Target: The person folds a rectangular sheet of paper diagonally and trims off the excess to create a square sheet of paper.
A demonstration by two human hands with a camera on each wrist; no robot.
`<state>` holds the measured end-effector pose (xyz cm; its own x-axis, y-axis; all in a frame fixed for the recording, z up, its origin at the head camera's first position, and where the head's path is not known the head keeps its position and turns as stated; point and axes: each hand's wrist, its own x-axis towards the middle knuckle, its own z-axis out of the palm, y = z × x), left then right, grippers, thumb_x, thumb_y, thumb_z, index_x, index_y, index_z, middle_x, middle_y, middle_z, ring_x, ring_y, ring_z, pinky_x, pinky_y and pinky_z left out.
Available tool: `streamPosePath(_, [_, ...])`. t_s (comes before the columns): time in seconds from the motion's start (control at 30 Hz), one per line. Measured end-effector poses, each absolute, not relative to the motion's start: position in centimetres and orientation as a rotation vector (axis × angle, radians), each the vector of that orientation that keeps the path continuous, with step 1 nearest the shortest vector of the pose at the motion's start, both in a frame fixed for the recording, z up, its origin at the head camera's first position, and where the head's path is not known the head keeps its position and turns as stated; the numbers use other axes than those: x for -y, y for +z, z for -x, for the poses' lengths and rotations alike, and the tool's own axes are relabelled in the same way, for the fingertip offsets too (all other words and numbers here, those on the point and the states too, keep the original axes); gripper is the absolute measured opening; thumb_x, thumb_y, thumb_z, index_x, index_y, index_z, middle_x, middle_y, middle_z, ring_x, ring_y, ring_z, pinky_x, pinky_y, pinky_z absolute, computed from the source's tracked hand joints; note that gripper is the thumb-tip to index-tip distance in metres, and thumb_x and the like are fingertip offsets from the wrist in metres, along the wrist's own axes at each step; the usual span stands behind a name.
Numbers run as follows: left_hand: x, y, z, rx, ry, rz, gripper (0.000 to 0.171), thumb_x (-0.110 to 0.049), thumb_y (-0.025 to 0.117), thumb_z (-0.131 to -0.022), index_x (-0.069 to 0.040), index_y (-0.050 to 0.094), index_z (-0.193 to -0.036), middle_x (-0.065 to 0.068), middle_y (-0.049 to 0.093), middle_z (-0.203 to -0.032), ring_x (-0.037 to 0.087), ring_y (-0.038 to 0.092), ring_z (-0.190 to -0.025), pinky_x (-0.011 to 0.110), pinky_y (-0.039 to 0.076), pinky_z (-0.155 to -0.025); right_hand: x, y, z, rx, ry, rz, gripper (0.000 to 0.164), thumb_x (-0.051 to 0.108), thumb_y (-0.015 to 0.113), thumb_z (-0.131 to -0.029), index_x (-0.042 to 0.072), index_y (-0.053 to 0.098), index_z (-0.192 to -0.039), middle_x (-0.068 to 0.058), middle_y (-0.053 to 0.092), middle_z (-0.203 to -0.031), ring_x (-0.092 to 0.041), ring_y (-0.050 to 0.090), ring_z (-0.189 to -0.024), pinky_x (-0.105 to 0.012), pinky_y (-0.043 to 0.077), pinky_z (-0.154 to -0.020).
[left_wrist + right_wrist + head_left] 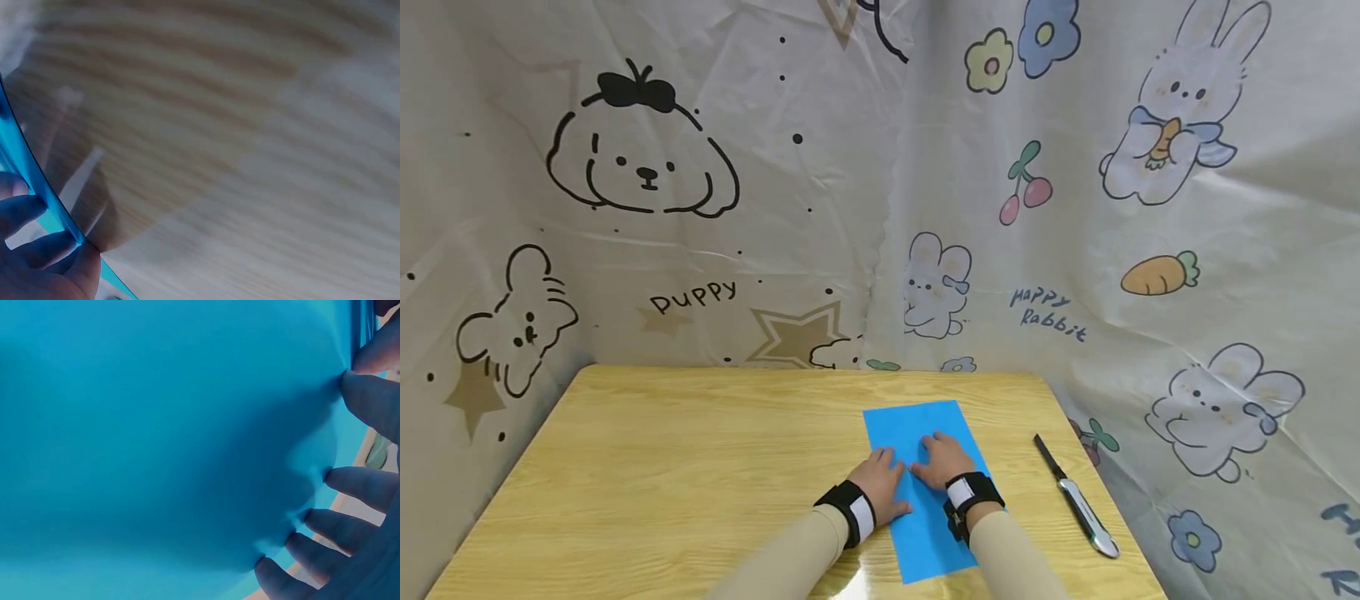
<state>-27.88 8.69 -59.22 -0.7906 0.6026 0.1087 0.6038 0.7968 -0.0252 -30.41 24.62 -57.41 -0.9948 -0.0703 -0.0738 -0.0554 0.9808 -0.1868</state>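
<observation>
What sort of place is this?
Perhaps a small indoor craft corner, though the room beyond can't be seen. A cartoon-printed curtain hangs around the sides, closing in a wooden table, and a sheet of blue paper lies on it, being worked by hand.

You face a smooth, matt blue paper sheet point(919, 529), a glossy wood-grain tabletop point(700, 467), a shiny, metallic-looking knife handle point(1082, 510) at right, and a creased, cloth-like far curtain point(760, 225).
</observation>
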Motion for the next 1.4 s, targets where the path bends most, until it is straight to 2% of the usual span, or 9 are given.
streamPosePath(0.13, [-6.5,-59.0,28.0,2.878,-0.017,0.887,0.070,-0.065,0.053,-0.074,-0.009,0.056,-0.117,0.015,0.048,-0.122,0.030,0.044,-0.114,0.036,0.040,-0.093,-22.3,-56.9,30.9,-3.023,-0.269,0.190,0.058,0.040,0.064,-0.079,0.008,0.051,-0.125,-0.017,0.043,-0.132,-0.034,0.039,-0.121,-0.048,0.035,-0.095])
streamPosePath(0.37, [-3.1,-59.3,27.7,2.899,-0.083,0.673,0.071,-0.062,0.056,-0.075,-0.004,0.055,-0.116,0.019,0.049,-0.118,0.034,0.046,-0.112,0.039,0.042,-0.090,-18.8,-57.4,31.2,-3.014,-0.255,0.292,0.064,0.048,0.064,-0.076,0.012,0.051,-0.126,-0.014,0.040,-0.134,-0.033,0.037,-0.123,-0.047,0.036,-0.095])
streamPosePath(0.63, [1.0,-59.7,26.8,2.937,-0.143,0.584,0.071,-0.059,0.058,-0.074,-0.001,0.055,-0.116,0.021,0.049,-0.116,0.035,0.045,-0.111,0.042,0.041,-0.090,-15.3,-57.6,30.3,-2.990,-0.311,0.460,0.069,0.052,0.064,-0.073,0.012,0.050,-0.128,-0.014,0.039,-0.136,-0.033,0.035,-0.125,-0.048,0.034,-0.096])
streamPosePath(0.8, [3.3,-59.2,26.4,2.949,-0.106,0.557,0.078,-0.068,0.055,-0.069,-0.004,0.055,-0.113,0.018,0.050,-0.111,0.033,0.048,-0.104,0.044,0.042,-0.084,-13.2,-57.8,30.3,-2.971,-0.269,0.545,0.075,0.059,0.063,-0.070,0.015,0.048,-0.129,-0.011,0.037,-0.138,-0.032,0.032,-0.127,-0.047,0.032,-0.098])
streamPosePath(0.9, [4.6,-59.4,26.4,2.962,-0.092,0.593,0.087,-0.076,0.050,-0.066,-0.008,0.050,-0.122,0.017,0.046,-0.122,0.034,0.042,-0.113,0.049,0.035,-0.092,-11.9,-58.0,30.2,-2.950,-0.281,0.600,0.079,0.062,0.062,-0.068,0.015,0.047,-0.130,-0.011,0.036,-0.138,-0.032,0.031,-0.127,-0.047,0.031,-0.098])
streamPosePath(1.03, [5.7,-59.7,26.0,3.058,-0.173,0.750,0.099,-0.081,0.044,-0.064,-0.012,0.037,-0.135,0.013,0.030,-0.141,0.033,0.023,-0.130,0.053,0.021,-0.102,-11.1,-58.7,29.9,-2.914,-0.294,0.657,0.079,0.064,0.061,-0.068,0.017,0.047,-0.130,-0.010,0.036,-0.139,-0.030,0.030,-0.128,-0.046,0.031,-0.099])
streamPosePath(1.1, [6.3,-60.0,25.8,3.107,-0.228,0.810,0.103,-0.082,0.043,-0.063,-0.012,0.033,-0.138,0.011,0.025,-0.144,0.032,0.018,-0.133,0.052,0.019,-0.103,-10.7,-58.9,29.7,-2.900,-0.295,0.678,0.078,0.063,0.061,-0.068,0.018,0.047,-0.130,-0.009,0.036,-0.139,-0.029,0.030,-0.129,-0.045,0.030,-0.100])
streamPosePath(1.4, [8.3,-60.2,25.9,3.122,-0.266,0.781,0.101,-0.081,0.042,-0.064,-0.013,0.033,-0.138,0.008,0.026,-0.145,0.031,0.022,-0.132,0.051,0.022,-0.102,-9.6,-58.6,29.8,-2.883,-0.314,0.729,0.078,0.062,0.060,-0.070,0.018,0.043,-0.133,-0.008,0.033,-0.141,-0.028,0.029,-0.129,-0.046,0.032,-0.099])
